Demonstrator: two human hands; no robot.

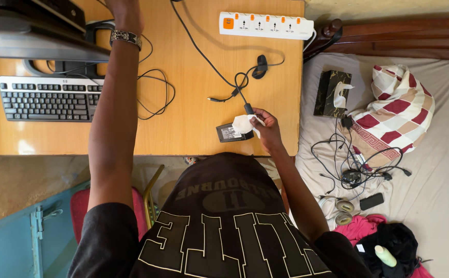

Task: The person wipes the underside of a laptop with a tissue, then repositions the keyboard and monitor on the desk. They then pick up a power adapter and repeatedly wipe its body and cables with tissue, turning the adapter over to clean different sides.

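Note:
My right hand pinches a small white tissue and presses it against a black power adapter lying near the front edge of the wooden desk. The adapter's black cable runs up across the desk. My left arm stretches to the far side of the desk, a patterned band on its wrist. My left hand is at the top edge beside the dark monitor, its fingers cut off by the frame.
A black and silver keyboard lies at the desk's left. A white power strip sits at the back. On the bed to the right are a tissue box, a patterned pillow, tangled cables and clothes.

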